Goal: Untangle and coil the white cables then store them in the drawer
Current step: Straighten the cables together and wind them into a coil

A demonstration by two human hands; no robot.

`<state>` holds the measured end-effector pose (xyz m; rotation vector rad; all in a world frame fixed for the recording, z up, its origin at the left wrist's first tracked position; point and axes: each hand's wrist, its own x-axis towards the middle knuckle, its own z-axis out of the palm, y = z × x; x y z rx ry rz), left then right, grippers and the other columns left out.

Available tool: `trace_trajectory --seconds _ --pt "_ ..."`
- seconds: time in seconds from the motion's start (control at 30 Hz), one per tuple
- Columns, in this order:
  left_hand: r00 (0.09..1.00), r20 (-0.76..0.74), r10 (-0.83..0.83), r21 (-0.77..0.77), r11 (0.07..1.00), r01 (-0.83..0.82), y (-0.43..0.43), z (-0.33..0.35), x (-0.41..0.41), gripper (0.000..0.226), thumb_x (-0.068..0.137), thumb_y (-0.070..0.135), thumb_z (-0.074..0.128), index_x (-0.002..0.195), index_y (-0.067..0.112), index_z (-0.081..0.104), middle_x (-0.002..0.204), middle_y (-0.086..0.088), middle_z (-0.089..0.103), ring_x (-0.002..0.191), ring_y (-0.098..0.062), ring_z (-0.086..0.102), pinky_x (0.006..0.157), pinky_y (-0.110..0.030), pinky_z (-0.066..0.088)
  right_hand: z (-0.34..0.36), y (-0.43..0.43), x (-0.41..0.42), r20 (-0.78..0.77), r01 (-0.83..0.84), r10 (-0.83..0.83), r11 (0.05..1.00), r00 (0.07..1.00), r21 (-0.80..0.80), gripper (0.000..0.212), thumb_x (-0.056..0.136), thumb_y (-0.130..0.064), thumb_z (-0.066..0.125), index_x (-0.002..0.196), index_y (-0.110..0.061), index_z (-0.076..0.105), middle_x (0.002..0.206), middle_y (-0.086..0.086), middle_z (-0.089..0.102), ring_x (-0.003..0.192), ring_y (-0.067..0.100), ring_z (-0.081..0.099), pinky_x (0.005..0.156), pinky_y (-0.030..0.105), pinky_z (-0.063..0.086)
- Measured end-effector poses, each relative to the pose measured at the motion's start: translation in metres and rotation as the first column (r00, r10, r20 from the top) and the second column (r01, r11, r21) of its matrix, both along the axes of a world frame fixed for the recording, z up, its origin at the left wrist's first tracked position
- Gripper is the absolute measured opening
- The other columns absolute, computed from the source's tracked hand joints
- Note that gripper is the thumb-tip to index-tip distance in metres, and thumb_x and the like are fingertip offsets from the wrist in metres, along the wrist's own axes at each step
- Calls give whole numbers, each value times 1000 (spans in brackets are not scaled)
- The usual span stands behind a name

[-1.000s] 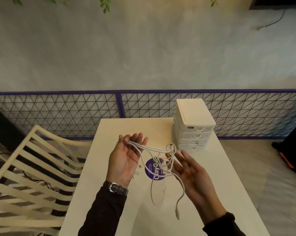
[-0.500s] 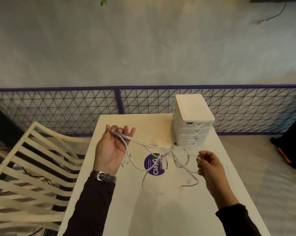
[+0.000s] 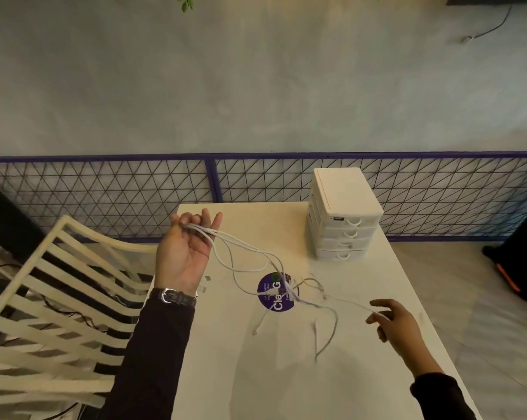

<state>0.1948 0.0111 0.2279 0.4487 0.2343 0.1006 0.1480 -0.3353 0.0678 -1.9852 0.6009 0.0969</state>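
- The left hand, raised to the left of and beyond the purple sticker, pinches the gathered ends of the white cables near its fingertips, palm up. I judge it to be the anchor that lets the strands hang apart.
- The cables slope down from it to a tangle over the sticker, and loose tails trail toward the surface in front of the sticker (nothing is coiled yet).
- The drawer unit stands behind and to the right of the sticker. All its drawers are closed, and it is within reach for storing later.
- The right hand, low and to the right of the sticker, pinches a single strand stretched sideways, likely to tease it out of the tangle.
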Motion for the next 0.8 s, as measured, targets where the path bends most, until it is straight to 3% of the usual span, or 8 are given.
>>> trace_trajectory --seconds 0.13,0.27,0.37,0.47,0.57,0.7,0.8 --pt "1000 -6 -30 -49 998 30 -9 1 2 48 100 28 34 57 12 48 53 0 56 64 -14 69 82 -43 49 7 7 -5 -39 -139 134 976 990 -165 26 79 -3 65 102 -14 63 78 5 72 61 12 54 55 22 39" --pt "997 5 -76 -5 997 76 -25 4 3 42 100 30 31 64 13 45 55 0 58 66 -14 69 87 -48 54 20 18 -6 -260 -486 418 809 871 -330 64 65 -24 82 120 -33 50 113 -12 54 95 12 55 92 36 46" --pt "993 16 -119 29 993 118 -41 5 3 42 101 30 29 66 12 44 54 0 59 66 -15 70 86 -47 54 50 49 -2 -48 -548 563 776 825 -312 75 65 -40 81 130 -32 44 121 -19 40 116 8 45 102 30 39" --pt "983 9 -181 102 979 179 -55 5 -1 43 101 30 27 65 11 43 58 -4 63 70 -17 71 90 -45 48 100 88 1 281 -513 558 829 780 -222 50 73 -54 64 118 -40 50 121 -28 47 111 -9 46 96 11 36" --pt "959 -7 -283 296 915 273 -66 6 -9 43 101 32 24 67 13 43 78 -7 72 94 -21 68 101 -42 42 139 116 3 499 -514 482 854 720 -82 32 85 -56 51 106 -34 62 112 -21 63 106 -6 55 86 6 41" --pt "913 -44 -406 565 743 358 -72 0 -16 44 100 33 23 78 13 56 116 -4 69 120 -24 56 104 -41 40 163 143 13 523 -549 432 832 735 83 34 79 -52 54 91 -22 67 84 -8 71 81 -2 65 71 10 47" --pt "868 -93 -488 732 558 392 -72 -2 -22 46 100 34 23 108 18 66 126 -4 62 124 -19 52 104 -35 39 164 154 20 447 -566 451 808 773 164 44 74 -51 56 92 -13 66 78 0 70 70 9 67 64 15 51"
